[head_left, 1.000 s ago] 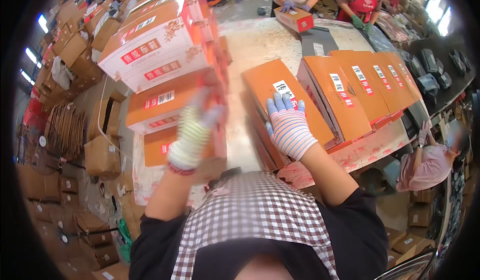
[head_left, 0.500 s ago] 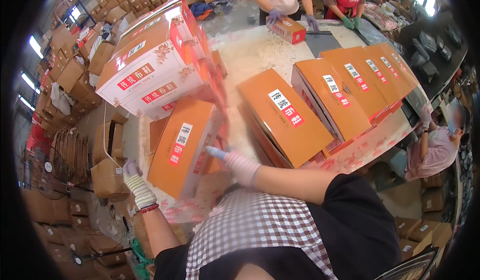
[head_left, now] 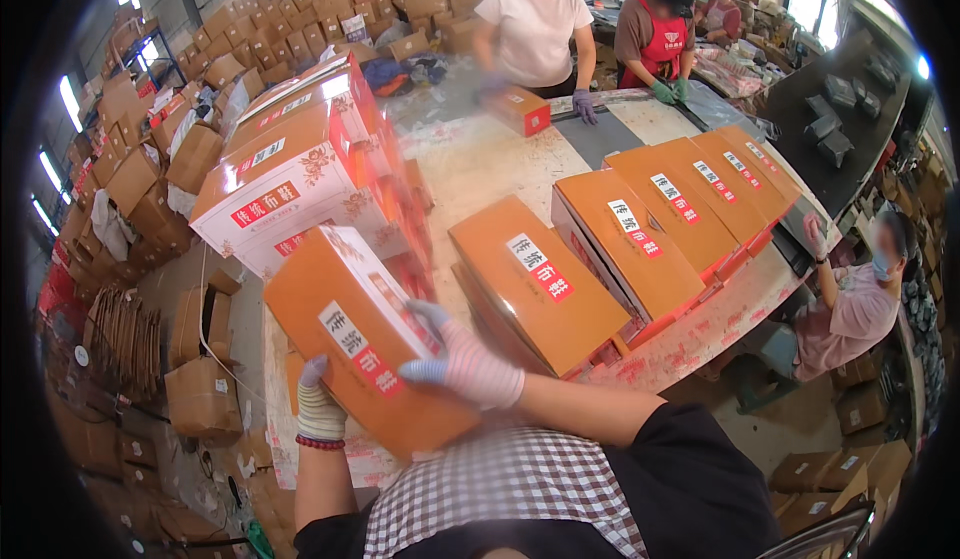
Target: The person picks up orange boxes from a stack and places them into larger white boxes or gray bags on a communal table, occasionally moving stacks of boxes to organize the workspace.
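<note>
In front of my body I hold an orange cardboard shoebox (head_left: 350,359) with a red-and-white label on its lid; it is lifted and tilted. My left hand (head_left: 322,407), in a striped knit glove with a red bead bracelet at the wrist, grips its near left side, some fingers hidden by the box. Across its right edge lies my right hand (head_left: 470,361), in a pale pink glove with bluish fingertips, closed on the box with the thumb on the lid. Beyond it rises a stack of similar boxes (head_left: 265,204) with white, flower-printed sides.
On the worktable (head_left: 455,164), a single orange box (head_left: 540,284) stands right of my hands, beside a row of several more (head_left: 640,234). Across the table a co-worker in a white shirt (head_left: 537,29) handles a smaller box (head_left: 517,111). Another person (head_left: 845,299) sits at the right.
My left hand has come from beside the box onto its side. Both hands now grip the box, which is turned and tilted toward me. The co-worker's box across the table has shifted left.
</note>
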`<action>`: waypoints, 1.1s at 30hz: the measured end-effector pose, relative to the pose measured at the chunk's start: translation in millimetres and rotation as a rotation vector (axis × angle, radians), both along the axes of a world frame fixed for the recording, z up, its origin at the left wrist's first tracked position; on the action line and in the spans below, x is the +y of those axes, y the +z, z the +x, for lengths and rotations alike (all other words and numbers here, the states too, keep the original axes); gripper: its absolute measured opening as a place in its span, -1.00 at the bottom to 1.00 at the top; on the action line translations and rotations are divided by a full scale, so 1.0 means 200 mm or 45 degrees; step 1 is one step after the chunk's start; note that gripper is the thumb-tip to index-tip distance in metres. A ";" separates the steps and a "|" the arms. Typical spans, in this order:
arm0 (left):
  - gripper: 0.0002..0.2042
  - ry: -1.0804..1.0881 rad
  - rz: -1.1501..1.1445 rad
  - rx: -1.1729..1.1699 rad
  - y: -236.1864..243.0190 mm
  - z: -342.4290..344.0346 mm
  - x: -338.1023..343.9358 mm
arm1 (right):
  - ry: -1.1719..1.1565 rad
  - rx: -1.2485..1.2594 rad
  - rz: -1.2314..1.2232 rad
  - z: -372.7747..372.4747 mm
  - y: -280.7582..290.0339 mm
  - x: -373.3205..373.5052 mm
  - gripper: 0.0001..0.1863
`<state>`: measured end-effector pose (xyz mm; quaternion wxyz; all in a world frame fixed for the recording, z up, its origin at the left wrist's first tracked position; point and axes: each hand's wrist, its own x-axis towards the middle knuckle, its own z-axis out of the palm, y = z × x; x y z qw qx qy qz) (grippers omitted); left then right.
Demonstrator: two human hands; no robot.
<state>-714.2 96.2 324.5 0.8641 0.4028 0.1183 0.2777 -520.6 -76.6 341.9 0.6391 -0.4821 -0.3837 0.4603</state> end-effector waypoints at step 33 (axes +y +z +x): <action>-0.44 0.174 1.157 0.743 0.14 0.35 0.23 | -0.276 -2.101 -0.235 0.33 0.44 -0.41 -0.47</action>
